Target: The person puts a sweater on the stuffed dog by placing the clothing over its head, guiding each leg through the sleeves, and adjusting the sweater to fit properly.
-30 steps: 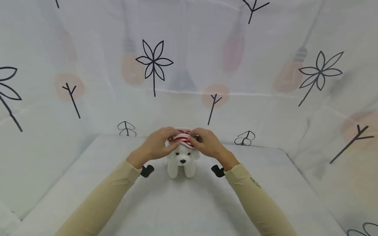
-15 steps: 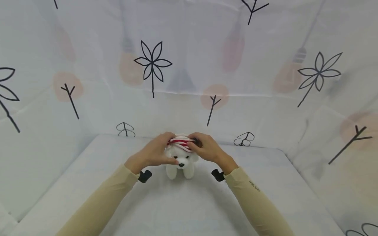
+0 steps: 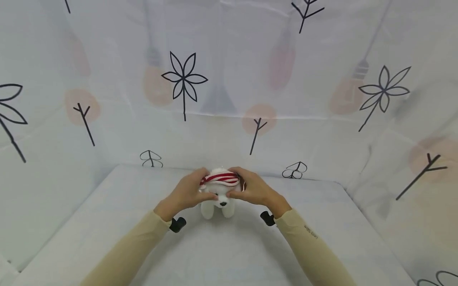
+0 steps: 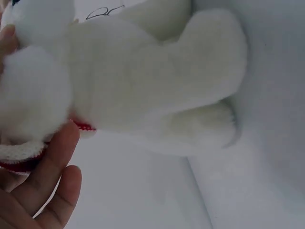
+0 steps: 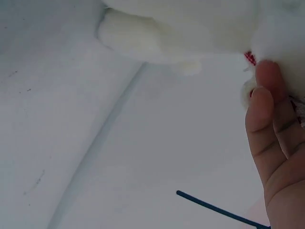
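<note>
A white plush dog (image 3: 222, 196) stands on its legs, facing the head camera. Round its head, above the eyes, runs a red-and-white striped knitted band (image 3: 223, 178). My left hand (image 3: 186, 191) holds one side of the head, thumb on the face beside the nose. On the other side my right hand (image 3: 255, 188) grips the head, its thumb at the cheek. The left wrist view has left fingertips (image 4: 64, 143) by the ear, where the band shows behind. Right fingertips (image 5: 269, 86) reach behind the head, near a red bit of band, in the right wrist view.
The dog stands near the back of a white-covered table (image 3: 222, 254). Behind it hangs a pale cloth (image 3: 222, 135) printed with dark plants. A black wrist mount (image 3: 177, 224) sits at the left cuff and another black mount (image 3: 267, 218) at the right.
The striped band has come down from the top of the dog's head to its brow. Both thumbs have moved off the band down onto the dog's face, the left one first.
</note>
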`<state>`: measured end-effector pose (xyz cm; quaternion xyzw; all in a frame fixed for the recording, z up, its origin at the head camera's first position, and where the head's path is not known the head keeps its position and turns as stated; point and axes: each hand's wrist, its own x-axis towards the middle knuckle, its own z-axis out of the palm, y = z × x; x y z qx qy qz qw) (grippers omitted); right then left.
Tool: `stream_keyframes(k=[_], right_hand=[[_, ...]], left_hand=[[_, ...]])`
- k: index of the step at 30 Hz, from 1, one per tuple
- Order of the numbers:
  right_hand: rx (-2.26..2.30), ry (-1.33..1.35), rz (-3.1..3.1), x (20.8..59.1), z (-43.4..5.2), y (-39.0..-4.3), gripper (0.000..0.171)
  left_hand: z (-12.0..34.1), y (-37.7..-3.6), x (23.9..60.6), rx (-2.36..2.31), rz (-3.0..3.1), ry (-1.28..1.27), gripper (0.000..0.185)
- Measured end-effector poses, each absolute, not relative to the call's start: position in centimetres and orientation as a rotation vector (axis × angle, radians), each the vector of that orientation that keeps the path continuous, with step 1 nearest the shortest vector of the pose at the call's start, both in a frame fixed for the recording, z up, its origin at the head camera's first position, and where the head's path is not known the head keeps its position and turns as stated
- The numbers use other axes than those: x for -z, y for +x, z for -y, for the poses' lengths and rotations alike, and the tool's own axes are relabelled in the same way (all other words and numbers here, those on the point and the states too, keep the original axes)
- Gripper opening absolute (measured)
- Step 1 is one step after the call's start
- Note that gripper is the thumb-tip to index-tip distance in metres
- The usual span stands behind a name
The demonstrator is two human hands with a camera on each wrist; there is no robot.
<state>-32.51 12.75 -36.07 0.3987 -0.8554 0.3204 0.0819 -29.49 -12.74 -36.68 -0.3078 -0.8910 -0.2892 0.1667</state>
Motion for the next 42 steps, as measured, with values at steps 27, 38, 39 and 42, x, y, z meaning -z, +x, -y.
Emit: stream_keyframes(k=[27,38,39,42], right_hand=[[-1.009,1.028,2.422,37.1,-15.8,-29.7,0.063],[-1.014,0.983,2.406,37.8,-16.4,-30.0,0.058],[-0.987,0.982,2.400,37.8,-16.4,-30.0,0.058],[-0.845,0.957,2.363,37.8,-16.3,-29.8,0.059]], left_hand=[[8.5,-29.0,40.5,1.156,2.361,-0.899,0.081],[7.6,-29.0,41.1,0.920,2.295,-0.804,0.077],[7.6,-28.9,41.0,0.898,2.274,-0.814,0.076],[7.6,-28.6,41.0,0.810,2.201,-0.888,0.076]])
